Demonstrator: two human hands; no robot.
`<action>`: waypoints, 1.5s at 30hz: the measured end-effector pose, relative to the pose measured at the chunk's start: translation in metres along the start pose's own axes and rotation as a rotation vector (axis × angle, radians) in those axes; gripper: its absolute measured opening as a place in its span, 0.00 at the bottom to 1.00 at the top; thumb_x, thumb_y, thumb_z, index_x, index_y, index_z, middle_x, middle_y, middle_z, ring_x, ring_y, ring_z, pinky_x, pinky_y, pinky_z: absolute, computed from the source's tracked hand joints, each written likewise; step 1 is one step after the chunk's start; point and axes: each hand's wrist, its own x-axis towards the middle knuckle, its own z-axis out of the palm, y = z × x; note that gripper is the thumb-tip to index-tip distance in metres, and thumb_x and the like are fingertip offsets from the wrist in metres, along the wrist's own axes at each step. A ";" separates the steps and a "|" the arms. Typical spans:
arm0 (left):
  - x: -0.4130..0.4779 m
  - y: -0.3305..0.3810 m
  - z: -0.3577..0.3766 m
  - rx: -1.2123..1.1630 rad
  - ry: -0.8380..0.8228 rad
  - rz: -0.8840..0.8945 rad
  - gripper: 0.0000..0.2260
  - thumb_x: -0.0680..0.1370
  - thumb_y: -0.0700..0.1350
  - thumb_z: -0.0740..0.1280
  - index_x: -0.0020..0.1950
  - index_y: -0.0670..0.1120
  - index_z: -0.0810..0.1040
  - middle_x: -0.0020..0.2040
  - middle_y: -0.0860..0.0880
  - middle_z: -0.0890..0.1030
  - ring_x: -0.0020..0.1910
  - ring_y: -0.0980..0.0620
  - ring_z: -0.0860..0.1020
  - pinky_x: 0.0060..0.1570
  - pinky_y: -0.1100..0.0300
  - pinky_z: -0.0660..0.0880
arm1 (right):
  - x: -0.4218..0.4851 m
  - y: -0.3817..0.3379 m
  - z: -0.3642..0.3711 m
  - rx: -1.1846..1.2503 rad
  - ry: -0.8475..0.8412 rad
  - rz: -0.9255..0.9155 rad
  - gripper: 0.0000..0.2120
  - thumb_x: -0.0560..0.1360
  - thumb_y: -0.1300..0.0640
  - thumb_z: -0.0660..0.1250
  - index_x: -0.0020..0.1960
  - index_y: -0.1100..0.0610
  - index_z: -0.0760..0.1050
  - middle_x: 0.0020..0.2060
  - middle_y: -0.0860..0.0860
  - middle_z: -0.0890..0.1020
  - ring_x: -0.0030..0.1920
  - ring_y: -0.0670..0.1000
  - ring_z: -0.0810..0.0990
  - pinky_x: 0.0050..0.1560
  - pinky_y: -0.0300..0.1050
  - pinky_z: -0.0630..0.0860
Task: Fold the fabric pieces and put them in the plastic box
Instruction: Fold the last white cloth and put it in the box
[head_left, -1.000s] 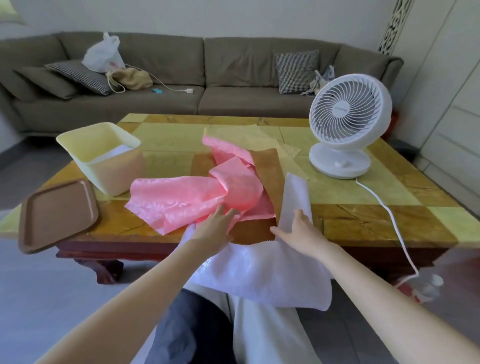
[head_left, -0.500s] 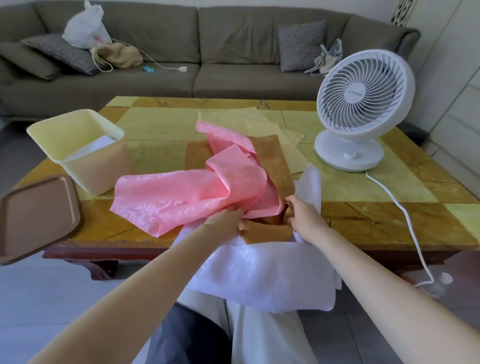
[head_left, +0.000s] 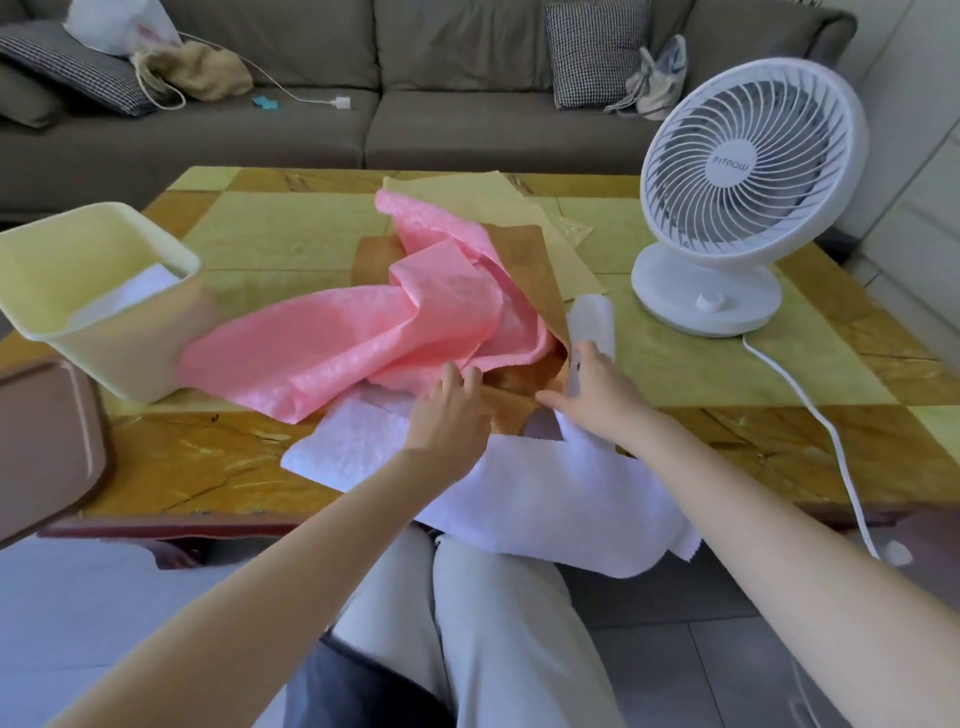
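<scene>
Fabric pieces are lying heaped mid-bench (head_left: 197, 467), toward its front edge. We're seeing a pink fabric (head_left: 332, 353) sprawling crumpled on top, its left end reaching right up to the plastic box (head_left: 109, 338). A brown fabric (head_left: 524, 265) is lying under it, showing on the right and at the front. A yellow fabric (head_left: 467, 192) is lying flat beneath both, on the far side. A white fabric (head_left: 545, 499) is sitting lowest at the front, draping over the bench edge onto the person's lap, with one strip running up the right of the brown one.

The left hand (head_left: 449, 415) is reaching into the front of the heap, fingers (head_left: 453, 375) fairly straight, tips touching the pink hem over the brown fabric, not curling round anything. The right hand (head_left: 597, 389) is resting on the white strip with straight fingers, thumb spreading left onto the brown edge; it is pressing, not gripping.

The plastic box is standing open at the bench's left, pale yellow, with a folded white piece (head_left: 130, 291) inside. A brown tray (head_left: 47, 431) is lying just beside it, overhanging the corner. A white fan (head_left: 748, 171) is standing on the right, its cord (head_left: 810, 410) trailing off the front. A grey sofa (head_left: 467, 62) is standing behind.
</scene>
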 end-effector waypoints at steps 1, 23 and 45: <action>-0.007 0.001 0.000 -0.004 0.015 0.046 0.14 0.79 0.44 0.59 0.63 0.40 0.65 0.57 0.43 0.67 0.54 0.43 0.71 0.45 0.56 0.70 | -0.008 0.001 0.004 -0.043 -0.039 0.026 0.34 0.74 0.45 0.68 0.71 0.60 0.57 0.65 0.58 0.69 0.62 0.61 0.72 0.57 0.52 0.71; -0.073 -0.058 -0.032 0.091 -0.165 0.097 0.14 0.80 0.40 0.56 0.63 0.50 0.72 0.62 0.50 0.75 0.60 0.47 0.72 0.57 0.58 0.64 | -0.122 0.025 0.063 -0.455 -0.251 -0.193 0.26 0.76 0.59 0.61 0.72 0.58 0.58 0.66 0.57 0.65 0.68 0.57 0.65 0.66 0.52 0.67; -0.038 0.006 -0.294 -0.409 0.659 0.095 0.05 0.77 0.40 0.64 0.50 0.42 0.78 0.40 0.47 0.76 0.41 0.46 0.71 0.38 0.58 0.65 | -0.108 -0.131 -0.259 -0.338 0.839 -0.319 0.16 0.72 0.69 0.58 0.53 0.56 0.77 0.53 0.61 0.80 0.53 0.63 0.77 0.48 0.48 0.70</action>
